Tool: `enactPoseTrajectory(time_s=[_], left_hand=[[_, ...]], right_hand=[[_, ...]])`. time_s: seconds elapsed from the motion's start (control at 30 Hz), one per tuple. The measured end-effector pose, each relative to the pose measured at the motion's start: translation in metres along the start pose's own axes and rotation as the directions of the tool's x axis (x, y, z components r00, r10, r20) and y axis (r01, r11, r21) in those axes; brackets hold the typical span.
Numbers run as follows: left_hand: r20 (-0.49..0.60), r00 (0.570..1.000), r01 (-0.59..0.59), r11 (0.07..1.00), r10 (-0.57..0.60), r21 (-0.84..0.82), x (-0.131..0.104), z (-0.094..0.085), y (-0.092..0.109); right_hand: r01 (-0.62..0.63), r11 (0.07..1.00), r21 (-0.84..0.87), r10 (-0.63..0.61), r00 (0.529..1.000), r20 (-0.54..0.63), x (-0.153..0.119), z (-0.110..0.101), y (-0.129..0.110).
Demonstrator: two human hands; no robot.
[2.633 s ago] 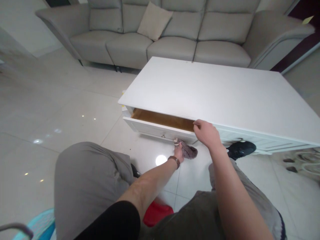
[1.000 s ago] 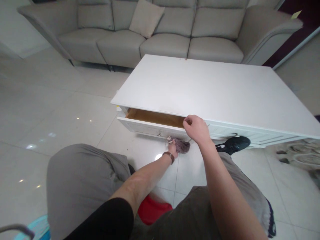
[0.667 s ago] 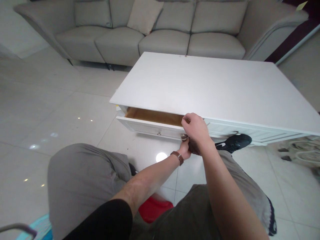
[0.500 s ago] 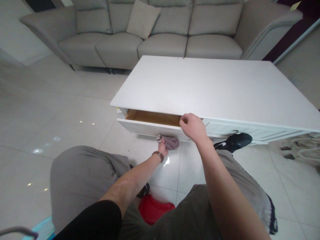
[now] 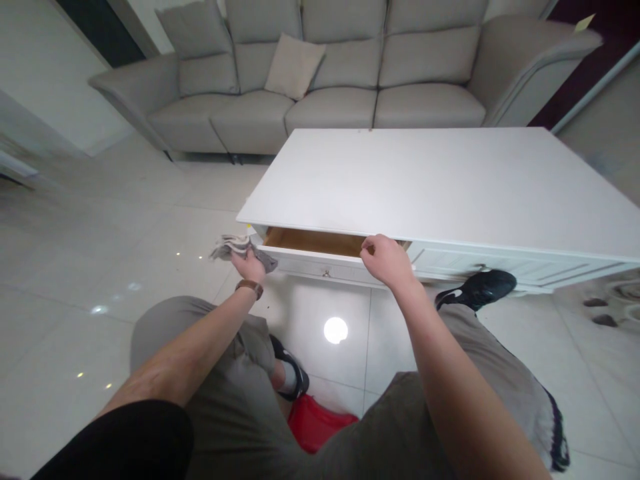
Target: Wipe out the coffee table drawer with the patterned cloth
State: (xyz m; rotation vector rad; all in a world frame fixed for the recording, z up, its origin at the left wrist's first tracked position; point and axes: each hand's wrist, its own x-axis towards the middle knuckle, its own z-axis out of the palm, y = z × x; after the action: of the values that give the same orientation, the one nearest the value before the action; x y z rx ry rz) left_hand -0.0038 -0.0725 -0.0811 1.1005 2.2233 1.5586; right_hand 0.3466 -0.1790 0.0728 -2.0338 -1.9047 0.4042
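A white coffee table [image 5: 430,180] stands before me with its left drawer [image 5: 300,261] pulled part way out, showing a brown wooden inside. My right hand [image 5: 385,259] is closed on the top edge of the drawer front near its right end. At the drawer's left corner, my left hand [image 5: 250,267] grips a crumpled grey cloth [image 5: 233,247], part of which lies against the drawer front's left end. A small metal knob [image 5: 327,273] sits in the middle of the drawer front.
A grey sofa [image 5: 330,110] with a cushion [image 5: 295,65] runs behind the table. Between my legs is a red plastic stool or seat [image 5: 320,423], partly hidden. My right shoe [image 5: 480,290] is against the table's front. Patterned stuff [image 5: 620,300] lies at the right.
My left hand has carried the cloth from the drawer's knob leftward and up to the front's left end. The right hand stays on the drawer edge. The view has shifted slightly.
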Motion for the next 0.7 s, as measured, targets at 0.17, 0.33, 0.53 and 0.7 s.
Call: enactPoseTrajectory(time_s=[0.17,0.33,0.53,0.7], left_hand=[[0.379,0.832,-0.508,0.83,0.404,0.23,-0.03,-0.013,0.028],[0.731,0.365,-0.888,0.45,0.577,0.089,-0.114,0.001,0.075],[0.691,0.133,-0.851,0.44,0.71,-0.288,-0.231,0.069,0.121],[0.712,0.169,-0.739,0.566,0.681,-0.366,-0.261,0.1,0.138]], right_hand=[[-0.007,1.0,-0.019,0.007,1.0,0.003,-0.001,0.001,0.0],[-0.001,0.999,-0.043,0.002,1.0,0.009,-0.001,0.007,-0.001],[0.007,0.998,-0.062,-0.01,0.999,-0.051,0.0,0.016,0.005],[0.002,1.0,-0.028,-0.007,0.985,-0.172,0.002,0.008,0.017]])
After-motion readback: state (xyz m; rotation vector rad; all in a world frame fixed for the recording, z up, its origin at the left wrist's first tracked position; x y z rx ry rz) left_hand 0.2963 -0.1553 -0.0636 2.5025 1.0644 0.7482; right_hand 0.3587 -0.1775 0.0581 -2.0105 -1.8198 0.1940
